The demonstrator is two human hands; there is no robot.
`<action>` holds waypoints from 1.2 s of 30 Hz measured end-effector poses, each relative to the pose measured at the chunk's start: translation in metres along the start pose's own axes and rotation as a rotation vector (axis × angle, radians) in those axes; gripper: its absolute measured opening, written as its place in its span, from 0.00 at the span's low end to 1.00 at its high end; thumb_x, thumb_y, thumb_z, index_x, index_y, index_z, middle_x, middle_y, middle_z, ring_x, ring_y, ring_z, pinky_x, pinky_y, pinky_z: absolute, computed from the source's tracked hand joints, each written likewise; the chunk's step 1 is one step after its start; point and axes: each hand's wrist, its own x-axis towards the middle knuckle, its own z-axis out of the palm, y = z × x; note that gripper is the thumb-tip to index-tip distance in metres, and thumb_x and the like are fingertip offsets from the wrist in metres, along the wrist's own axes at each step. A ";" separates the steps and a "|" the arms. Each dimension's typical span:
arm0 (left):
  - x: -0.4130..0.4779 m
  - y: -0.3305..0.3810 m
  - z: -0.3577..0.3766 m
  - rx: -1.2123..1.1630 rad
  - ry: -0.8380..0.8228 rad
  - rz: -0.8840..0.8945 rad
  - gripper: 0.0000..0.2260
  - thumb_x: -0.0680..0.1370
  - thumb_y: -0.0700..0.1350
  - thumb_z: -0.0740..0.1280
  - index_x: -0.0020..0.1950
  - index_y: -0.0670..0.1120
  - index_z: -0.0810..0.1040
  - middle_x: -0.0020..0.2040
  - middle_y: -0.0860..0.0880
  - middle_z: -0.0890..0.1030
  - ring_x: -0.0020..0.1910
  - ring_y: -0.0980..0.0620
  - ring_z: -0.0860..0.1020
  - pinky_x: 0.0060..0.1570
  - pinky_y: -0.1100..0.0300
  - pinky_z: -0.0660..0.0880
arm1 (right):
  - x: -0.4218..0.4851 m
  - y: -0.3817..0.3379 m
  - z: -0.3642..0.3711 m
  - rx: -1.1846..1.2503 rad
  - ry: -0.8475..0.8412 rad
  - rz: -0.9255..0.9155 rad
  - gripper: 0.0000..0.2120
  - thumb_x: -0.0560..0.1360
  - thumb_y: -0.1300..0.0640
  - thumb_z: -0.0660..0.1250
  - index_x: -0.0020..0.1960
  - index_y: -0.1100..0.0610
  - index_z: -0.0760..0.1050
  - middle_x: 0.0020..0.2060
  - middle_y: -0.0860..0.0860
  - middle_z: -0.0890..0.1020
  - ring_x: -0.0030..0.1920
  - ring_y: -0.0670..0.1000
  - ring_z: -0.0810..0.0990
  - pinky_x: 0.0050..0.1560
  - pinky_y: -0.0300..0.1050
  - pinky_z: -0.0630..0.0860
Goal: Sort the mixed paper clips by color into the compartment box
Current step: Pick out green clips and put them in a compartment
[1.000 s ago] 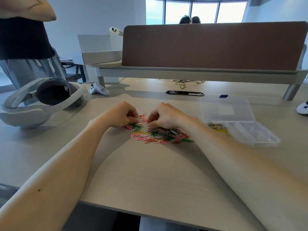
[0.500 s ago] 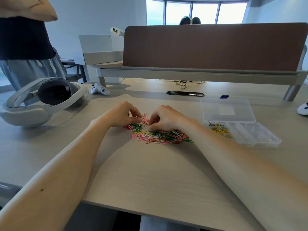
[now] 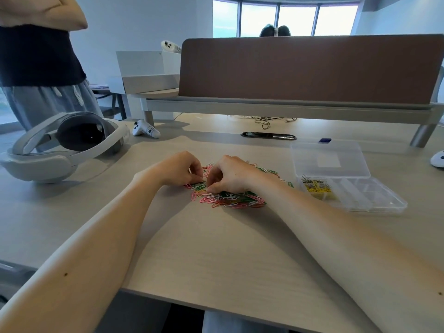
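Both hands are curling their fingertips into the pile of paper clips (image 3: 228, 192); whether the left hand (image 3: 179, 170) or the right hand (image 3: 230, 175) has a grip on one, I cannot tell. The compartment box (image 3: 374, 200) is lying open on the tabletop (image 3: 216, 248) just right of the pile, yellow clips (image 3: 317, 187) sitting in its near-left compartment.

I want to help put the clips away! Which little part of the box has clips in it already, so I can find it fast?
Look at the light wooden desk, then at the clear plastic compartment box lying open right of the pile of coloured paper clips. The compartment at its left end, nearest the pile, holds the yellow paper clips. The other compartments look empty.
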 end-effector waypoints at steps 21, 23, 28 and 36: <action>-0.006 0.004 -0.009 -0.080 0.037 -0.018 0.05 0.79 0.43 0.66 0.49 0.44 0.82 0.41 0.51 0.80 0.38 0.55 0.75 0.38 0.64 0.70 | -0.003 -0.009 0.001 -0.047 0.016 -0.015 0.07 0.75 0.55 0.72 0.51 0.56 0.84 0.39 0.46 0.78 0.42 0.47 0.76 0.42 0.39 0.68; -0.010 0.006 -0.013 -0.088 0.022 0.005 0.04 0.77 0.44 0.69 0.46 0.45 0.82 0.39 0.50 0.80 0.35 0.55 0.74 0.37 0.65 0.71 | -0.004 -0.009 0.002 -0.044 0.018 0.001 0.07 0.75 0.56 0.72 0.51 0.57 0.84 0.40 0.48 0.79 0.43 0.48 0.76 0.43 0.40 0.69; -0.019 0.007 -0.024 -0.147 -0.144 0.039 0.03 0.72 0.44 0.74 0.44 0.49 0.82 0.37 0.47 0.83 0.31 0.58 0.76 0.37 0.65 0.74 | -0.003 -0.007 0.002 -0.051 0.016 0.040 0.06 0.75 0.58 0.71 0.50 0.57 0.83 0.44 0.50 0.83 0.46 0.49 0.79 0.45 0.42 0.75; -0.022 0.008 -0.022 -0.047 -0.244 0.059 0.06 0.72 0.44 0.74 0.46 0.54 0.84 0.33 0.58 0.81 0.30 0.63 0.73 0.35 0.73 0.68 | -0.004 -0.012 0.001 -0.068 0.002 -0.026 0.09 0.73 0.53 0.73 0.53 0.52 0.83 0.37 0.45 0.77 0.40 0.45 0.74 0.38 0.38 0.67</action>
